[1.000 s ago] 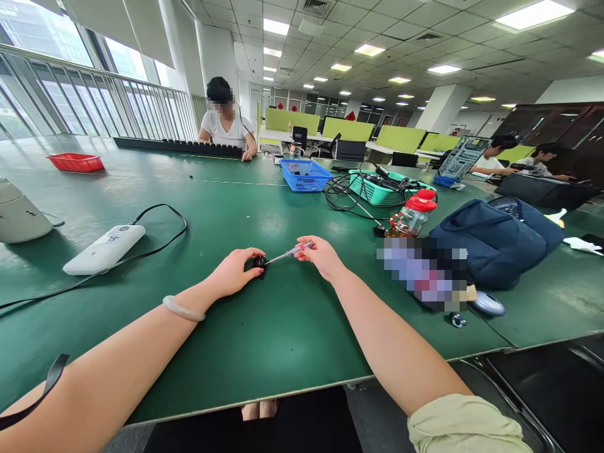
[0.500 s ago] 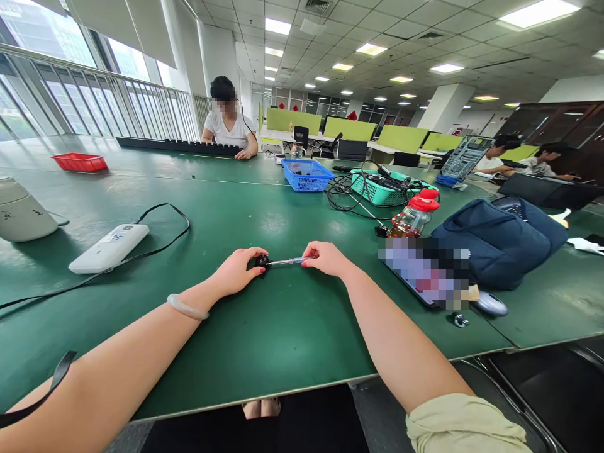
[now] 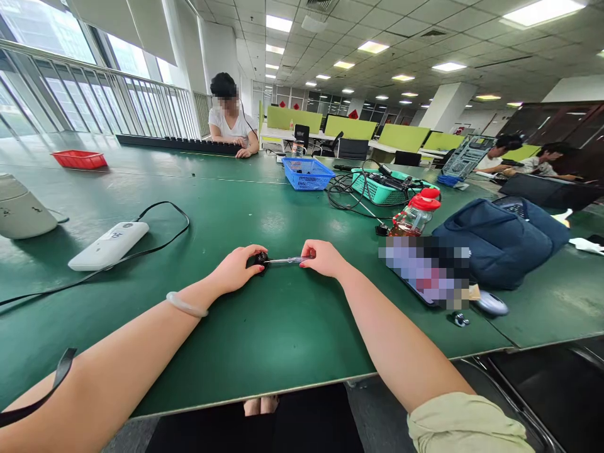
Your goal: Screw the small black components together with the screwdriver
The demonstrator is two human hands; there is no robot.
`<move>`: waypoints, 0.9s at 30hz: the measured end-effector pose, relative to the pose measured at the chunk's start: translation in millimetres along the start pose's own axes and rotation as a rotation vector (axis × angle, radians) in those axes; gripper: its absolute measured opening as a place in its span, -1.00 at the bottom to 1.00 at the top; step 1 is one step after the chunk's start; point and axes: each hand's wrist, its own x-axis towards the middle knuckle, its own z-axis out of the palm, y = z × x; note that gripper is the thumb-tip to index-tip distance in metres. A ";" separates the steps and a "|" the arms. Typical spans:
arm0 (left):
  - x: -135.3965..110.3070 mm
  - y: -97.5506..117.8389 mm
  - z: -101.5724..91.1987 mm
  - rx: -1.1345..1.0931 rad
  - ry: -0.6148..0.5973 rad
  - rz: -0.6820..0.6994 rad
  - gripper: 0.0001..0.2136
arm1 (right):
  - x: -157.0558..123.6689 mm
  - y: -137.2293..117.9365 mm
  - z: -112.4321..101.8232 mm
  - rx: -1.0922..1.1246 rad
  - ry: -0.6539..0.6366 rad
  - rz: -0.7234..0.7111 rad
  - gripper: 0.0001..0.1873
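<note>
My left hand (image 3: 238, 269) is closed round a small black part (image 3: 261, 258), which it holds down on the green table (image 3: 292, 333). Most of the part is hidden by my fingers, so its kind does not show. Between the finger and thumb of my right hand (image 3: 323, 258) is the clear, purplish handle of a screwdriver (image 3: 293, 260). Its thin metal shaft lies almost level and points left, with the tip at the black part. Whether the tip sits in a screw is too small to see.
Left of my hands lies a white power bank (image 3: 109, 245) with a black cable. To the right are a blurred-out phone (image 3: 415, 277), a dark blue bag (image 3: 500, 242), a red-lidded bottle (image 3: 415, 214) and a computer mouse (image 3: 491, 304). Blue (image 3: 307, 176) and green baskets (image 3: 384, 189) stand farther back. A person (image 3: 231, 123) sits opposite.
Almost nothing differs. Both hands keep their hold on the black part and the screwdriver, and the view has shifted very slightly.
</note>
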 end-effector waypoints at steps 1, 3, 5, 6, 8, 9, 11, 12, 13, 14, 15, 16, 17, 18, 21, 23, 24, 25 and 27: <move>0.2 -0.2 0.2 -0.001 0.003 0.002 -0.59 | -0.1 -1.1 0.6 0.006 0.006 -0.006 -0.86; 0.3 -0.2 0.5 -0.004 0.005 0.001 -0.58 | -0.6 -3.3 1.7 0.038 -0.011 -0.007 -0.89; 0.3 0.0 0.4 -0.005 0.001 -0.003 -0.56 | -1.1 -5.0 2.7 0.073 -0.039 -0.007 -0.88; 0.2 0.2 0.3 -0.006 -0.002 -0.005 -0.56 | -1.2 -5.5 3.0 0.078 -0.041 -0.009 -0.87; 0.1 0.5 0.1 -0.007 -0.008 -0.006 -0.54 | -0.9 -5.7 3.2 0.059 -0.015 -0.014 -0.86; 0.0 0.6 0.0 -0.008 -0.009 -0.006 -0.53 | -0.5 -5.5 3.0 0.045 0.008 -0.014 -0.86; -0.1 0.8 -0.3 -0.007 -0.008 -0.011 -0.51 | 0.6 -4.8 2.4 0.024 0.061 -0.008 -0.85; -0.2 1.1 -0.5 -0.006 -0.008 -0.016 -0.50 | 1.2 -4.6 2.1 0.024 0.085 -0.003 -0.85; -0.2 1.5 -0.7 -0.005 -0.008 -0.021 -0.49 | 1.7 -4.4 2.0 0.030 0.105 0.004 -0.84; -0.3 2.1 -0.9 -0.004 -0.009 -0.027 -0.48 | 2.1 -4.4 2.0 0.040 0.121 0.011 -0.84; -0.4 2.8 -1.1 -0.002 -0.010 -0.032 -0.48 | 2.4 -4.5 2.3 0.050 0.131 0.016 -0.84; -0.5 3.5 -1.3 0.000 -0.012 -0.036 -0.47 | 2.6 -4.6 2.7 0.057 0.138 0.019 -0.83; -0.6 4.1 -1.4 0.001 -0.013 -0.040 -0.47 | 2.7 -4.9 3.2 0.061 0.144 0.017 -0.83; -0.8 4.6 -1.4 -0.003 -0.015 -0.044 -0.45 | 2.6 -5.1 3.6 0.062 0.151 0.014 -0.82; -1.2 4.8 -0.9 -0.035 -0.013 -0.065 -0.34 | 2.3 -5.9 4.0 0.071 0.173 0.020 -0.79; -1.6 3.9 -0.4 -0.064 -0.009 -0.078 -0.25 | 2.2 -6.4 3.3 0.079 0.186 0.054 -0.77; -1.8 3.3 -0.1 -0.077 -0.008 -0.080 -0.21 | 2.2 -6.7 2.9 0.083 0.193 0.073 -0.78; -2.0 2.9 0.0 -0.089 -0.008 -0.078 -0.19 | 2.2 -7.0 2.4 0.087 0.204 0.092 -0.79; -2.7 2.4 0.0 -0.106 -0.013 -0.062 -0.18 | 2.1 -8.1 1.4 0.109 0.240 0.120 -0.82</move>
